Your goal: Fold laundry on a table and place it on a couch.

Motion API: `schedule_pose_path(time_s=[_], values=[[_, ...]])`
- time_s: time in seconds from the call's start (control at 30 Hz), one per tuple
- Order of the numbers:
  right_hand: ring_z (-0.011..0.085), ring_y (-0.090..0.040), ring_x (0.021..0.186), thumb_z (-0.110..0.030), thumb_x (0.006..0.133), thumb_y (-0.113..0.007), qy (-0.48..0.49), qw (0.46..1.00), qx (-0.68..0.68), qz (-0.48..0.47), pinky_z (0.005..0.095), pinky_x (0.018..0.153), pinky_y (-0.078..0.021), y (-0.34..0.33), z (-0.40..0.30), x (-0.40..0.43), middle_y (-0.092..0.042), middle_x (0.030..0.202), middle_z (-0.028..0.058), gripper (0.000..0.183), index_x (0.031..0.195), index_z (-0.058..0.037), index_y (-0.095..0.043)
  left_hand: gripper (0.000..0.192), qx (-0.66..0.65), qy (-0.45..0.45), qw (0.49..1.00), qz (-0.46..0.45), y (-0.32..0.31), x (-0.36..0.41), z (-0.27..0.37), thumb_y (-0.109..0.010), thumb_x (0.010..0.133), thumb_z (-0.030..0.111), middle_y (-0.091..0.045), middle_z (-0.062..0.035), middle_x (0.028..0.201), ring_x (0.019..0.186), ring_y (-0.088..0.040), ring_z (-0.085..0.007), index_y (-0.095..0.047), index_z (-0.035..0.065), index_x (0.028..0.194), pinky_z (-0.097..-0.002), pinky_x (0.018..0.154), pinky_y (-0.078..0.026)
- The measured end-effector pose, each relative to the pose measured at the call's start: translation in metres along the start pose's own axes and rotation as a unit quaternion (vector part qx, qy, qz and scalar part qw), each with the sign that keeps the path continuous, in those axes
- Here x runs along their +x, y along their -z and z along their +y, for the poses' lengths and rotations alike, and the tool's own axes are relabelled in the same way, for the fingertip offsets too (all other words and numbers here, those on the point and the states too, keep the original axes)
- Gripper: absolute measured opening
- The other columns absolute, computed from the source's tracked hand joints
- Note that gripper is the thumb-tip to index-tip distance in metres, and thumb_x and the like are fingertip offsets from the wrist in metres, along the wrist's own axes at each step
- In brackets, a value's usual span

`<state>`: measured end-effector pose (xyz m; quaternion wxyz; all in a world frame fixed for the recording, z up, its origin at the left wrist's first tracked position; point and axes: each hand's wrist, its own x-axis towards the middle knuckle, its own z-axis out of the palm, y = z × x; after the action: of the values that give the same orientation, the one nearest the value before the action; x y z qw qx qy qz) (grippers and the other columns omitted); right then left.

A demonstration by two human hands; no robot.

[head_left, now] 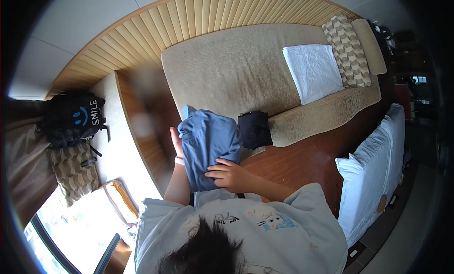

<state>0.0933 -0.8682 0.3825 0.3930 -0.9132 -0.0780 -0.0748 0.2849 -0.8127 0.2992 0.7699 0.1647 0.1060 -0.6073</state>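
A bundled blue garment (211,146) is held up between my two hands, close in front of my chest. My left hand (176,143) supports it from its left side, partly hidden behind the cloth. Across the lower right of the cloth lies my right hand (227,174), its fingers spread on the fabric. Just past the garment, a folded black cloth (254,130) rests at the near edge of the beige sofa (227,68). Farther right on the sofa lies a folded white cloth (314,72).
A patterned cushion (347,50) leans at the sofa's far end. On the left ledge (122,132) are a black backpack (72,120) and another patterned cushion (75,171). White bedding (372,174) stands at right, beyond the reddish-brown floor (301,164).
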Motion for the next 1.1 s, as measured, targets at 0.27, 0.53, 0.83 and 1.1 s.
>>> schedule_pose_path(time_s=[0.27, 0.53, 0.83, 1.1], values=[[0.0281, -0.047, 0.111, -0.010, 0.070, -0.067, -0.221, 0.906, 0.259, 0.252, 0.0469, 0.096, -0.0344, 0.012, -0.043, -0.028, -0.043, 0.125, 0.0149, 0.051, 0.116, -0.0035, -0.044, 0.043, 0.178, 0.140, 0.966, -0.124, -0.099, -0.044, -0.017, -0.055, 0.087, 0.019, -0.057, -0.0141, 0.116, 0.105, -0.056, -0.0253, -0.047, -0.0036, 0.122, -0.0380, 0.095, -0.042], [0.0341, -0.048, 0.105, -0.007, 0.064, -0.072, -0.195, 0.869, -0.105, 0.443, 0.0399, 0.088, -0.0374, 0.078, -0.052, -0.030, -0.047, 0.114, 0.0201, 0.058, 0.115, 0.0002, -0.046, 0.036, 0.412, 0.076, 0.873, -0.248, -0.152, -0.076, -0.039, -0.050, 0.091, 0.017, -0.058, -0.0083, 0.112, 0.103, -0.054, -0.0163, -0.048, -0.0030, 0.121, -0.0281, 0.091, -0.041], [0.0130, -0.052, 0.081, 0.004, 0.078, -0.055, -0.163, 0.855, 0.067, 0.489, 0.0252, 0.074, -0.0411, 0.096, -0.061, -0.032, -0.054, 0.087, 0.0065, 0.016, 0.094, 0.0023, -0.053, 0.038, 0.412, -0.065, 0.899, -0.133, -0.144, -0.082, -0.050, -0.048, 0.092, 0.016, -0.051, -0.0098, 0.120, 0.106, -0.050, -0.0144, -0.042, 0.0011, 0.127, -0.0282, 0.095, -0.037], [0.0111, -0.052, 0.081, -0.002, 0.081, -0.054, -0.045, 0.910, 0.157, 0.381, 0.0231, 0.074, -0.0416, 0.135, -0.094, -0.033, -0.057, 0.089, 0.0056, 0.018, 0.099, 0.0035, -0.055, 0.074, 0.655, -0.192, 0.710, -0.174, -0.163, -0.084, -0.025, -0.067, 0.067, -0.001, -0.041, -0.0148, 0.130, 0.116, -0.045, -0.0270, -0.038, 0.0102, 0.134, -0.0367, 0.096, -0.036]])
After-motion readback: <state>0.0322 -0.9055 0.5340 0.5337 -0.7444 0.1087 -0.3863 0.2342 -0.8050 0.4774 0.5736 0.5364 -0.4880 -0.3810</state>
